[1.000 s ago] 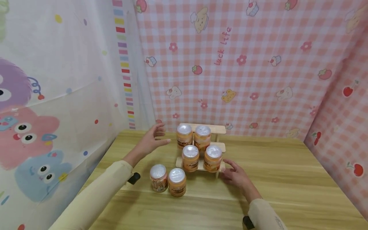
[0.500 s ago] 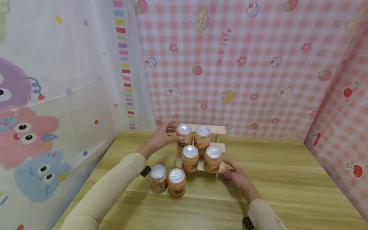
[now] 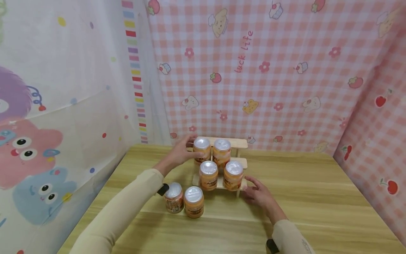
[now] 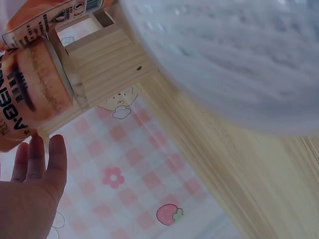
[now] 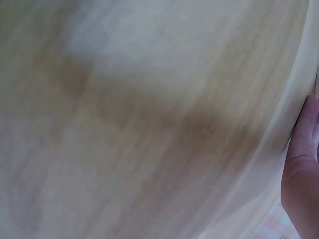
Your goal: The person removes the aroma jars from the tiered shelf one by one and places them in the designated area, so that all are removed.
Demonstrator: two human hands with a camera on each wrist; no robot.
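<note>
A small stepped wooden rack holds orange-labelled cans with silvery tops. My left hand grips the rear left can, thumb at its front and fingers on its far side. In the left wrist view, the fingertips meet the orange label of a can. Beside it on the rack stands the rear right can; the front left can and front right can are on the lowest step. My right hand rests against the rack's right end, fingers loosely extended.
Two more cans stand on the wooden table in front of the rack, a left one near my left sleeve and a right one. A pink checked cloth hangs behind; a white patterned cloth hangs at left.
My left hand has moved right from beside the rack to the rear left can and taken hold of it. My right hand stays at the rack's right end. The cans look unmoved.
</note>
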